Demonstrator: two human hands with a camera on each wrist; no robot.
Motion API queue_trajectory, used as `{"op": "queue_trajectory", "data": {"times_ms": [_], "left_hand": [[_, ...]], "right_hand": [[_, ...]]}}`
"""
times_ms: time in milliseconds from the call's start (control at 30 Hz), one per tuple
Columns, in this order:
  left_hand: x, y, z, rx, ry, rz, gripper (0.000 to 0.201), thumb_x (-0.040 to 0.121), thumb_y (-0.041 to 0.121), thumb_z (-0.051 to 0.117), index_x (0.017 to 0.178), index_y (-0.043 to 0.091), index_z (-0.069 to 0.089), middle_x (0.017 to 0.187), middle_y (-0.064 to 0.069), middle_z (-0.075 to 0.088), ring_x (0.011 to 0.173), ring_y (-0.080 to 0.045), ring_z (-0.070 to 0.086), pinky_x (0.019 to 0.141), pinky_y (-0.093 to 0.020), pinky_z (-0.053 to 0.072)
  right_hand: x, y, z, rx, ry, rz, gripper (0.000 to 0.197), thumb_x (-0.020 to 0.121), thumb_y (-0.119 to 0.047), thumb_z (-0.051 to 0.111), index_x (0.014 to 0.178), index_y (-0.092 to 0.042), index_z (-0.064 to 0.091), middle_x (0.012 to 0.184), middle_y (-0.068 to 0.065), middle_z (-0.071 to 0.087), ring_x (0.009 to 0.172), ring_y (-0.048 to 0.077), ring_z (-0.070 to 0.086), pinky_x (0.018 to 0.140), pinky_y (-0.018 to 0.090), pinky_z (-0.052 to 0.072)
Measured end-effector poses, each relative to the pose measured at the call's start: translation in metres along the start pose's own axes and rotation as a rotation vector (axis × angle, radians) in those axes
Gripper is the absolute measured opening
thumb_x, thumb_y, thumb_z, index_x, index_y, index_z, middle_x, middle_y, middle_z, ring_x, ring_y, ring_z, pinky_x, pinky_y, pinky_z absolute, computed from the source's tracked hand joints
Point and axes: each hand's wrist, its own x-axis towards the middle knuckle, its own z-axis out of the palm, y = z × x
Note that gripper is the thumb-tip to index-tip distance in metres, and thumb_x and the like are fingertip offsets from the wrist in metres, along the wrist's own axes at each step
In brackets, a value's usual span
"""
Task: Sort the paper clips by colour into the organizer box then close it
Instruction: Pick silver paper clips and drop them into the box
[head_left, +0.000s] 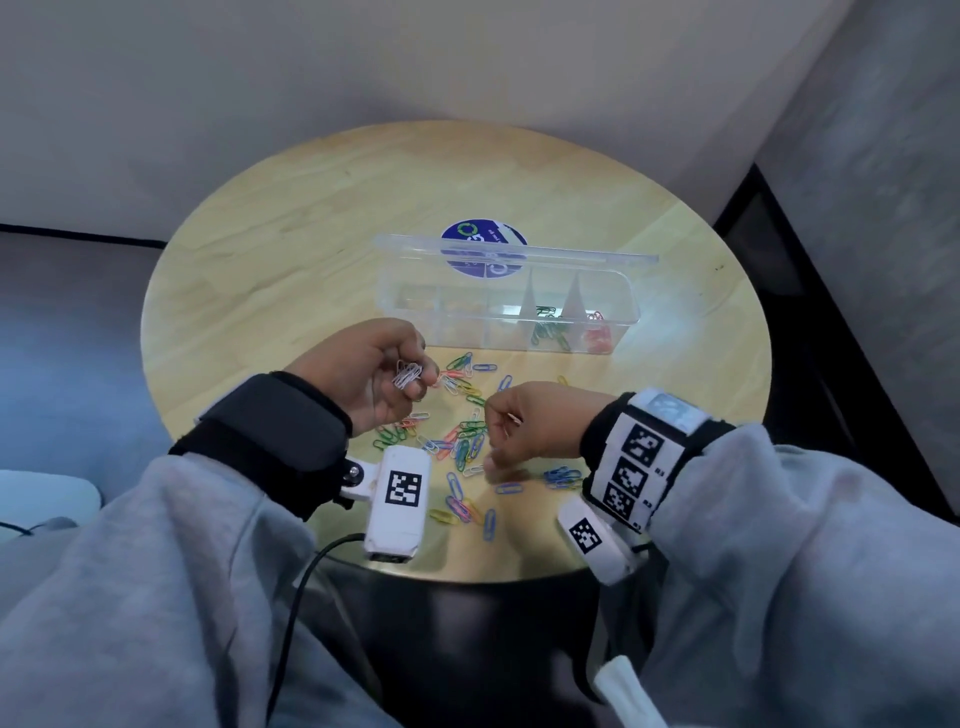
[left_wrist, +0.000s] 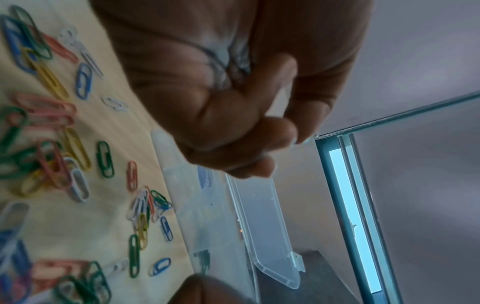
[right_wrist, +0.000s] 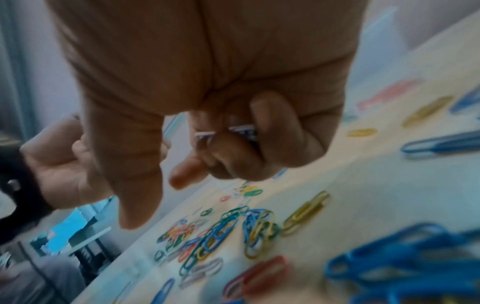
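Beside the clear organizer box (head_left: 506, 306), which holds green clips (head_left: 548, 330) and red clips (head_left: 596, 335), blue, green, yellow, pink and white paper clips (head_left: 462, 441) dot the pale wooden table (head_left: 291, 249), a blue round sticker (head_left: 483, 244) behind the box.

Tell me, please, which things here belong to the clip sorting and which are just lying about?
Job:
- loose clips on the table
- white clips in the left hand
- right hand, fingers curled
- open box, holding green clips and red clips

Lying about:
- blue sticker
- black cable
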Motion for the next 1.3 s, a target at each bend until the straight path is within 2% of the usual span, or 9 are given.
{"op": "queue_trajectory", "data": {"times_ms": [100, 233, 400, 600, 700, 900, 1000, 1100, 1300], "left_hand": [[0.0, -0.002, 0.0, 0.137, 0.053, -0.001, 0.024, 0.085, 0.005, 0.04, 0.062, 0.014, 0.043, 0.055, -0.003, 0.05, 0.035, -0.007, 0.038, 0.034, -0.01, 0.023], [0.009, -0.011, -0.003, 0.62, 0.156, 0.0, 0.018, 0.086, 0.008, 0.054, 0.072, 0.016, 0.046, 0.061, -0.002, 0.038, 0.046, -0.013, 0.028, 0.038, -0.012, 0.016], [0.012, -0.022, -0.004, 1.201, 0.212, 0.032, 0.011, 0.077, 0.019, 0.068, 0.074, 0.023, 0.057, 0.067, 0.008, 0.056, 0.056, -0.007, 0.044, 0.051, -0.021, 0.03], [0.015, -0.031, 0.007, 1.451, 0.219, -0.009, 0.014, 0.074, 0.019, 0.067, 0.079, 0.027, 0.056, 0.063, 0.013, 0.051, 0.066, -0.009, 0.049, 0.051, -0.018, 0.03], [0.018, -0.034, 0.009, 1.513, 0.225, -0.008, 0.015, 0.074, 0.017, 0.065, 0.072, 0.025, 0.053, 0.065, 0.012, 0.049, 0.072, -0.013, 0.05, 0.049, -0.019, 0.027], [0.022, -0.036, 0.008, 1.522, 0.216, -0.036, 0.014, 0.076, 0.018, 0.064, 0.066, 0.022, 0.054, 0.068, 0.01, 0.053, 0.078, -0.015, 0.054, 0.05, -0.018, 0.03], [0.021, -0.029, 0.005, 1.425, 0.171, -0.022, 0.019, 0.079, 0.02, 0.064, 0.063, 0.019, 0.053, 0.061, 0.009, 0.053, 0.066, -0.014, 0.051, 0.051, -0.018, 0.032], [0.022, -0.022, 0.003, 1.136, 0.083, -0.02, 0.023, 0.084, 0.023, 0.065, 0.068, 0.02, 0.049, 0.057, 0.004, 0.044, 0.047, -0.012, 0.035, 0.045, -0.019, 0.025], [0.021, -0.014, 0.016, 0.465, 0.073, 0.012, 0.031, 0.089, 0.001, 0.046, 0.063, 0.015, 0.038, 0.067, -0.005, 0.046, 0.047, -0.011, 0.034, 0.038, -0.014, 0.021]], "right_hand": [[0.002, -0.008, 0.004, -0.102, 0.011, -0.036, 0.016, 0.074, -0.019, 0.071, 0.076, -0.023, 0.056, 0.063, -0.011, 0.044, 0.057, 0.003, 0.041, 0.051, 0.022, 0.03], [0.01, -0.006, 0.014, -0.152, -0.009, -0.002, 0.017, 0.072, -0.019, 0.071, 0.084, -0.026, 0.061, 0.063, -0.01, 0.05, 0.058, 0.008, 0.049, 0.052, 0.023, 0.038], [0.017, -0.002, 0.021, -0.166, -0.016, 0.006, 0.017, 0.071, -0.021, 0.072, 0.078, -0.028, 0.058, 0.063, -0.009, 0.052, 0.057, 0.013, 0.052, 0.051, 0.023, 0.04], [0.02, -0.004, 0.02, -0.282, -0.031, -0.059, 0.008, 0.077, -0.012, 0.064, 0.077, -0.02, 0.06, 0.063, -0.007, 0.05, 0.056, 0.009, 0.045, 0.049, 0.022, 0.035], [0.015, -0.001, 0.02, -0.279, -0.024, -0.048, 0.008, 0.075, -0.01, 0.06, 0.074, -0.018, 0.06, 0.067, -0.002, 0.054, 0.061, 0.015, 0.049, 0.051, 0.023, 0.037], [0.008, 0.013, -0.004, 0.06, -0.015, 0.038, 0.018, 0.074, -0.017, 0.066, 0.06, -0.021, 0.056, 0.054, -0.009, 0.053, 0.05, 0.008, 0.045, 0.051, 0.019, 0.037], [0.007, 0.022, -0.013, 0.371, 0.017, 0.101, 0.024, 0.079, -0.006, 0.062, 0.061, -0.017, 0.051, 0.053, -0.002, 0.046, 0.046, 0.012, 0.039, 0.044, 0.019, 0.032], [0.008, 0.029, -0.018, 0.675, 0.065, 0.109, 0.028, 0.085, 0.005, 0.053, 0.063, -0.012, 0.047, 0.061, 0.001, 0.057, 0.05, 0.008, 0.047, 0.044, 0.017, 0.036], [0.01, 0.028, -0.028, 1.034, 0.149, 0.066, 0.029, 0.086, 0.011, 0.047, 0.067, -0.011, 0.047, 0.055, 0.003, 0.062, 0.041, 0.005, 0.051, 0.038, 0.014, 0.037]]}}
